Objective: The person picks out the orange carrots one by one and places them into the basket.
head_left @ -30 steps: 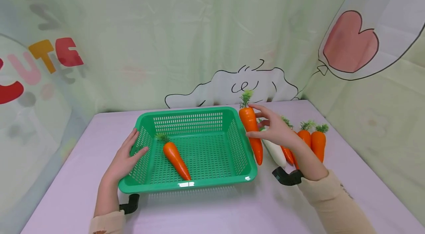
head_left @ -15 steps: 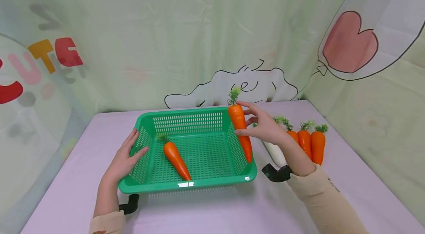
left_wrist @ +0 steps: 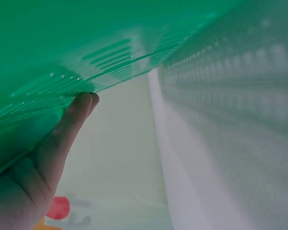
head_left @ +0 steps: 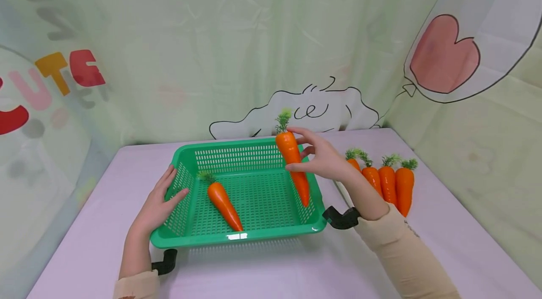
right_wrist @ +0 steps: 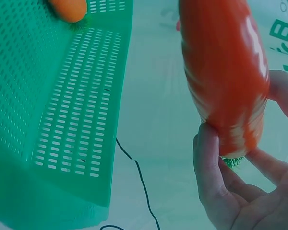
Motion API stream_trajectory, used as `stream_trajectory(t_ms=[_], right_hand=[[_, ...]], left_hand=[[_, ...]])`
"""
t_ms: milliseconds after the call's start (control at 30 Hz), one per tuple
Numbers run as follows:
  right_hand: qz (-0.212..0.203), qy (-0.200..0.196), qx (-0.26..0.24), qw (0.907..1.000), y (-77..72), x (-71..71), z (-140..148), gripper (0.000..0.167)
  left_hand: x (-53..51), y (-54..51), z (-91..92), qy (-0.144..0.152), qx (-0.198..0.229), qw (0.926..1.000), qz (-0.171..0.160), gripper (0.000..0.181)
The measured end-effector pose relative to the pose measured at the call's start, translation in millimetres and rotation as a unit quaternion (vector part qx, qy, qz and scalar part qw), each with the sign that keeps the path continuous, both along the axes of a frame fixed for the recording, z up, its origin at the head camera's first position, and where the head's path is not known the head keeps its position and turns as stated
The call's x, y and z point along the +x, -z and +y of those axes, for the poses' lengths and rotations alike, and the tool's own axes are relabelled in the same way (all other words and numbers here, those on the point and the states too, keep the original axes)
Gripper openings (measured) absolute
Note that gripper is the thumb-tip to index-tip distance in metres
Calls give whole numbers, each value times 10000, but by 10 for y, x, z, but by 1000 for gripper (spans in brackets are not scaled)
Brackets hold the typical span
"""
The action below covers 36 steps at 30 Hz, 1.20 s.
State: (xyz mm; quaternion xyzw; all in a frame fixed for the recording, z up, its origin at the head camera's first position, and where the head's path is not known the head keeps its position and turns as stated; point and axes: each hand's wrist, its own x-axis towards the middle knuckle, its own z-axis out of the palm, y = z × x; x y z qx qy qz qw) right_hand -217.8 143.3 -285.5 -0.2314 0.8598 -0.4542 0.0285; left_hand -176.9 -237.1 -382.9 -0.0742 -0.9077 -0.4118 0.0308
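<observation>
My right hand point(head_left: 319, 155) pinches an orange carrot point(head_left: 289, 146) with a green leafy top between thumb and fingers. The carrot hangs above the right side of a green basket point(head_left: 237, 238), its pointed end tilted down toward me. In the right wrist view, the fingers hold the carrot point(right_wrist: 225, 72) near its leafy end. My left hand point(head_left: 154, 205) grips the basket's left side, the thumb over the rim; fingers point(left_wrist: 79, 112) touch the outer wall in the left wrist view. Another carrot point(head_left: 223, 205) lies inside the basket, left of its middle.
Right of the basket, several carrots point(head_left: 387, 181) lie side by side on the pale table point(head_left: 271, 275), partly hidden by my right forearm. A white radish-like vegetable point(head_left: 344, 191) peeks out beside it. A printed curtain point(head_left: 190, 54) stands behind the table.
My right hand has moved left with the carrot, from beside the basket's right edge to over its right side. The left hand, the basket and the carrot inside have stayed in place.
</observation>
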Motion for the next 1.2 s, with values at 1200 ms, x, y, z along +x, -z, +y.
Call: stream_trajectory(t_ms=[1200], right_hand=[[-658,-953,431,9923,306,-413,-741,80]], left_hand=[[-6,0,1,-26,-20,10000,29,71]])
